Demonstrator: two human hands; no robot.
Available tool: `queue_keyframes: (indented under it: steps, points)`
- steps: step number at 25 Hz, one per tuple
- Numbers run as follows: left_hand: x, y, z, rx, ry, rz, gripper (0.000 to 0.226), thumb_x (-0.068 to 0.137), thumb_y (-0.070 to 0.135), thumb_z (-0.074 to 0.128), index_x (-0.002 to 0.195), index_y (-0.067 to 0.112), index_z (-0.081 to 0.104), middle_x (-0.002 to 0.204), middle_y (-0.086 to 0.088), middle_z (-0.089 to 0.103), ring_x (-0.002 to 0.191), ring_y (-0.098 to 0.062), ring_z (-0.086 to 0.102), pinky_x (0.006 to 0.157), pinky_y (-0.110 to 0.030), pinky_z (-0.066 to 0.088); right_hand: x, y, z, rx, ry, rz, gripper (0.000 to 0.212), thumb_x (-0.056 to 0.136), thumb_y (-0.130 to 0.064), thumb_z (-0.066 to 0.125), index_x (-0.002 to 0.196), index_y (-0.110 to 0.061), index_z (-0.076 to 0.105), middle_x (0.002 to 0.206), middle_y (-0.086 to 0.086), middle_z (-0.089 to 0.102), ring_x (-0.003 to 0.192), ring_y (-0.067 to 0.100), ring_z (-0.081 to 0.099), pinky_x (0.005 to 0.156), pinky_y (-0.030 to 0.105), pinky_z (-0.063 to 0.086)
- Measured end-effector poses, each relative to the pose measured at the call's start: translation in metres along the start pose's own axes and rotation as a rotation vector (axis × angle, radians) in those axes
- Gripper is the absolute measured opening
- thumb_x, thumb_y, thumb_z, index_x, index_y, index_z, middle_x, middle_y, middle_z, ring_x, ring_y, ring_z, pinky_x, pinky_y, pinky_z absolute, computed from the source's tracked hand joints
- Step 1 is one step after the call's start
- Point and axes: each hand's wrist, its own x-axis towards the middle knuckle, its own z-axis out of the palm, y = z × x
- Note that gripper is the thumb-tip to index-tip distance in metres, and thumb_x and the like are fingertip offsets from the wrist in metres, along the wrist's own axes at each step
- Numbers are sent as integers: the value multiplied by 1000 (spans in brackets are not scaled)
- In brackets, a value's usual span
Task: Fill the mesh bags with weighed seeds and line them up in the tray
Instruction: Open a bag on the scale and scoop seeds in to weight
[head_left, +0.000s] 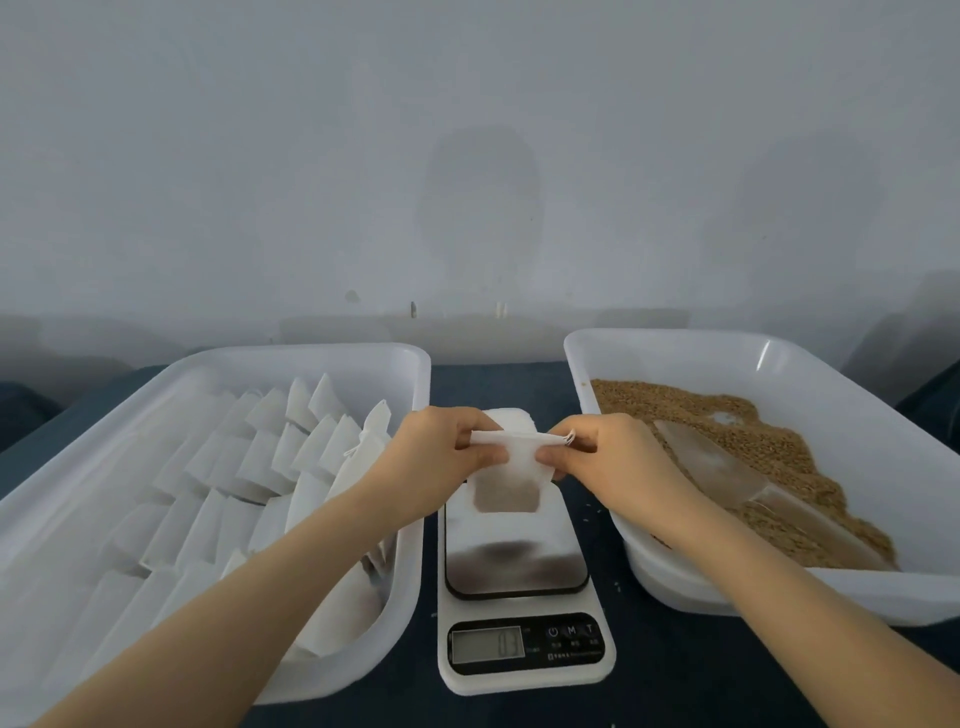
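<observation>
My left hand (441, 457) and right hand (608, 457) each pinch a top corner of the mesh bag (506, 475), seeds dark in its bottom, above the scale (519, 571); filled bags (249, 467) line the left tray (363, 670); loose seeds (753, 441) fill the right tray (675, 592).
</observation>
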Motion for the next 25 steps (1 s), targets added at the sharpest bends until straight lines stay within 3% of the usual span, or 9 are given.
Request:
queue_keyframes:
  steps: [5, 10, 18, 25]
  points:
    - [-2, -5, 4, 103, -52, 14, 11, 86, 24, 70, 81, 31, 62, 55, 16, 50, 54, 9, 49, 52, -4, 35, -1, 8, 8, -104, -4, -26, 11, 85, -24, 69, 79, -15, 70, 59, -9, 59, 48, -6, 50, 49, 7, 34]
    - [-4, -4, 6, 112, -86, 6, 17, 84, 27, 71, 90, 35, 58, 62, 19, 51, 55, 17, 49, 52, -1, 35, -5, 13, 7, -77, -4, -35, 11, 83, -32, 69, 95, -32, 71, 79, -16, 68, 75, -9, 58, 63, 2, 39]
    - [-4, -6, 5, 72, -70, 0, 22, 79, 32, 75, 92, 38, 58, 71, 16, 60, 61, 12, 54, 55, -1, 36, -7, 11, 7, -65, -5, -39, 19, 84, -35, 67, 103, -30, 70, 84, -12, 70, 77, -1, 62, 67, 10, 46]
    - [-4, -7, 6, 47, -58, -2, 21, 79, 28, 76, 94, 31, 62, 65, 14, 57, 54, 10, 51, 51, -4, 36, -8, 10, 6, -74, -6, -34, 20, 85, -36, 66, 104, -30, 70, 87, -14, 70, 80, -3, 62, 68, 8, 45]
